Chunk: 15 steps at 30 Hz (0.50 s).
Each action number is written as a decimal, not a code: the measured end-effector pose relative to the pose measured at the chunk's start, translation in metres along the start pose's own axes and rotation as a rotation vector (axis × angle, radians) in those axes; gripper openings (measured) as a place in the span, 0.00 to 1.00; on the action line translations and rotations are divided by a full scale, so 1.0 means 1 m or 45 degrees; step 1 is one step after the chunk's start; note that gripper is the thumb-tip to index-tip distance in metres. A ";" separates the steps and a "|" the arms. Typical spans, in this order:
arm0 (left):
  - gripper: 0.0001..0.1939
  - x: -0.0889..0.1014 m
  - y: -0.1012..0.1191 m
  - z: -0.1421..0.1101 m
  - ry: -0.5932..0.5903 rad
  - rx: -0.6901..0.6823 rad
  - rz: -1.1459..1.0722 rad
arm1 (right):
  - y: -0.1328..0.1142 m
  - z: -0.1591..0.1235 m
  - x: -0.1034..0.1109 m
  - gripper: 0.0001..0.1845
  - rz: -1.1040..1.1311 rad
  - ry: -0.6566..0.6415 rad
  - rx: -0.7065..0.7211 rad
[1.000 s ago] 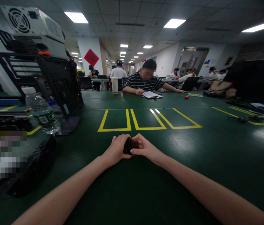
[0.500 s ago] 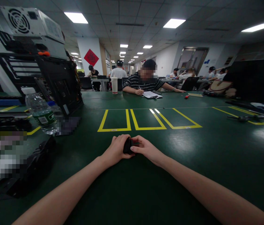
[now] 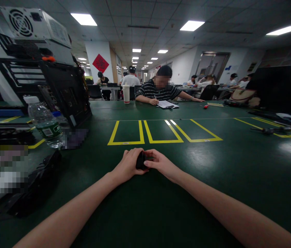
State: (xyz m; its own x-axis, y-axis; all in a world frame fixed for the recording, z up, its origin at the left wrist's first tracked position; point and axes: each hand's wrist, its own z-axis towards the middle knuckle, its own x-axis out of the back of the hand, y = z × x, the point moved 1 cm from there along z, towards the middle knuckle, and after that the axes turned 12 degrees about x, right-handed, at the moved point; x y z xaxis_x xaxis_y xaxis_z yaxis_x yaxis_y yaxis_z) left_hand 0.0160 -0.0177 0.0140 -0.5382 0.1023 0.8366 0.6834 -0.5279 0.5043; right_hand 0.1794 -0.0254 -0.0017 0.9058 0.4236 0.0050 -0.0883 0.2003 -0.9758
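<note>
A small black object [image 3: 140,161] with a rounded edge sits between my hands, low over the green table [image 3: 145,210]. My left hand [image 3: 129,162] is wrapped round its left side, with the thumb underneath. My right hand [image 3: 159,164] pinches its right edge with thumb and fingertips. The fingers cover much of the object, so I cannot tell its kind. Beyond the hands, yellow tape outlines [image 3: 165,141] mark several boxes on the tabletop.
At left stand a water bottle [image 3: 46,124], a black computer case [image 3: 65,93] and a power supply [image 3: 35,26]. Across the table a person [image 3: 158,86] in a striped shirt writes on a clipboard [image 3: 168,104]. A white cup [image 3: 126,94] stands nearby; dark tools [image 3: 271,130] lie right.
</note>
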 end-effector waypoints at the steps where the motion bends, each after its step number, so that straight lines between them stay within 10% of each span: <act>1: 0.26 -0.001 0.000 0.000 -0.001 0.001 0.004 | 0.000 0.000 0.000 0.18 0.007 -0.013 -0.007; 15: 0.26 -0.003 -0.002 0.000 0.008 -0.004 -0.001 | 0.000 0.000 0.000 0.17 -0.013 0.000 0.035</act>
State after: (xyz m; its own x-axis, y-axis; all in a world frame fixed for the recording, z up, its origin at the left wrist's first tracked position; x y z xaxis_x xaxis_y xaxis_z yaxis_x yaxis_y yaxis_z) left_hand 0.0165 -0.0172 0.0110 -0.5419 0.0978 0.8347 0.6813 -0.5304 0.5045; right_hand 0.1798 -0.0255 -0.0022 0.9069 0.4211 0.0151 -0.0901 0.2287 -0.9693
